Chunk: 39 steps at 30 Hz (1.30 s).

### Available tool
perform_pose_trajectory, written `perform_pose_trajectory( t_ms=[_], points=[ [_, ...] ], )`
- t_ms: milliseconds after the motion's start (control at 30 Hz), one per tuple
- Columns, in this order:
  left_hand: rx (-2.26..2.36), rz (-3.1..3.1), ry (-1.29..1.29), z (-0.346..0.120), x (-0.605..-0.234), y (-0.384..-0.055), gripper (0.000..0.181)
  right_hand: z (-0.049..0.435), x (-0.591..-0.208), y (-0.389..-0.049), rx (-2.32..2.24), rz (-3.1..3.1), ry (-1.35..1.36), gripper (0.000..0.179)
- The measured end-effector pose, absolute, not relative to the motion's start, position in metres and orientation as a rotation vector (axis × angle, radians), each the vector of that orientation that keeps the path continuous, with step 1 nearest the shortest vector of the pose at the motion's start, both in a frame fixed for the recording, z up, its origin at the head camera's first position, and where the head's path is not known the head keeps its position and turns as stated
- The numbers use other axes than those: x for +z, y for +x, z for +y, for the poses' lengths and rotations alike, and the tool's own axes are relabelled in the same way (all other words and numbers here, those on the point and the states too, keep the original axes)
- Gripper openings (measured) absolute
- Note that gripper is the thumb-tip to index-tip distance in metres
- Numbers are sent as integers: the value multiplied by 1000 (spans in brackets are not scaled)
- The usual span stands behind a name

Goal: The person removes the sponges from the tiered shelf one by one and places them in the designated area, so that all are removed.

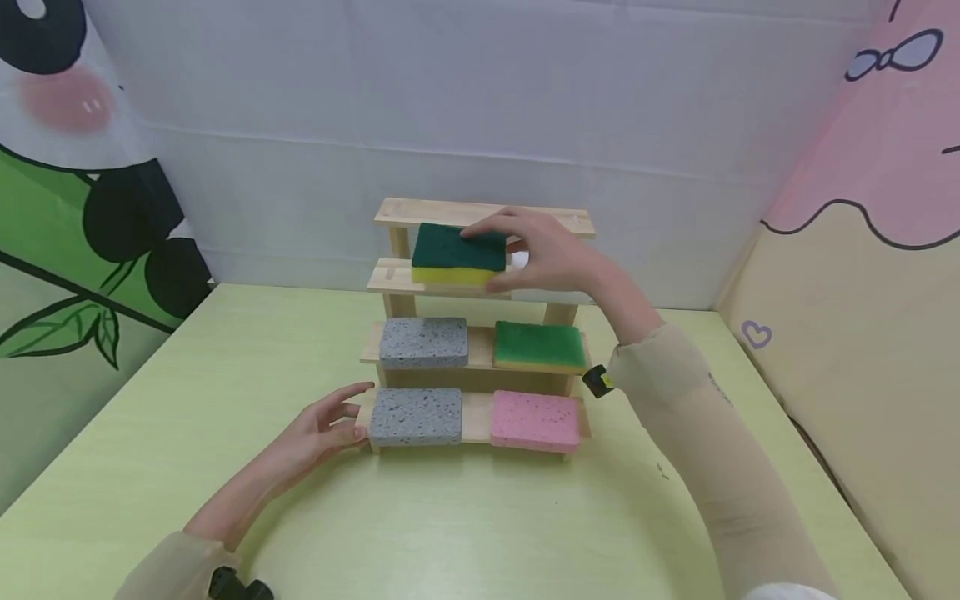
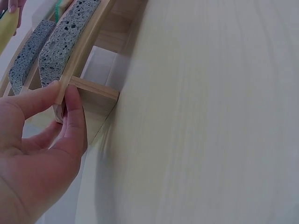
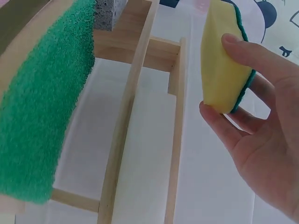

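Just above centre frame, the right hand (image 1: 551, 250) grips a blocky sponge (image 1: 453, 250), rough green over yellow foam; lower left, the left hand (image 1: 318, 433) pinches the wooden rack (image 1: 480, 348).

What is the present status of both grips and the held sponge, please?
Right grip: holding dark green sponge. Left grip: pinching end of lowest shelf. Nothing seen blocking the sponge.

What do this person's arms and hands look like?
Ungloved left hand and right hand. The left sleeve and right sleeve are beige, with a small black device near each wrist; the right device shows a yellow patch.
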<state>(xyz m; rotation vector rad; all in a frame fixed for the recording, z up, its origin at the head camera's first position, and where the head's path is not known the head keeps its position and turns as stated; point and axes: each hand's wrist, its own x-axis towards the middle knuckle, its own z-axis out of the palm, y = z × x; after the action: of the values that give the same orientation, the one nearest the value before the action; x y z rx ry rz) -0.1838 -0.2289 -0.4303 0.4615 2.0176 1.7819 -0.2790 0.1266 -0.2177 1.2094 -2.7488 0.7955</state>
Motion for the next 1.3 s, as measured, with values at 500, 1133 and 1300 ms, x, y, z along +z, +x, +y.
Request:
perform_pose_trajectory(
  t_ms=[500,1133,1300],
  points=[
    [1775,2029,437,-228,-430,-184,73,172,-217,-260,881,-2615,1071,55],
    [1777,2036,440,-227,-430,-183,73,241,-230,-232,875,-2540,861,57],
    [1770,2043,434,-227,-430,-183,72,259,-232,-220,883,-2541,785,58]
  ],
)
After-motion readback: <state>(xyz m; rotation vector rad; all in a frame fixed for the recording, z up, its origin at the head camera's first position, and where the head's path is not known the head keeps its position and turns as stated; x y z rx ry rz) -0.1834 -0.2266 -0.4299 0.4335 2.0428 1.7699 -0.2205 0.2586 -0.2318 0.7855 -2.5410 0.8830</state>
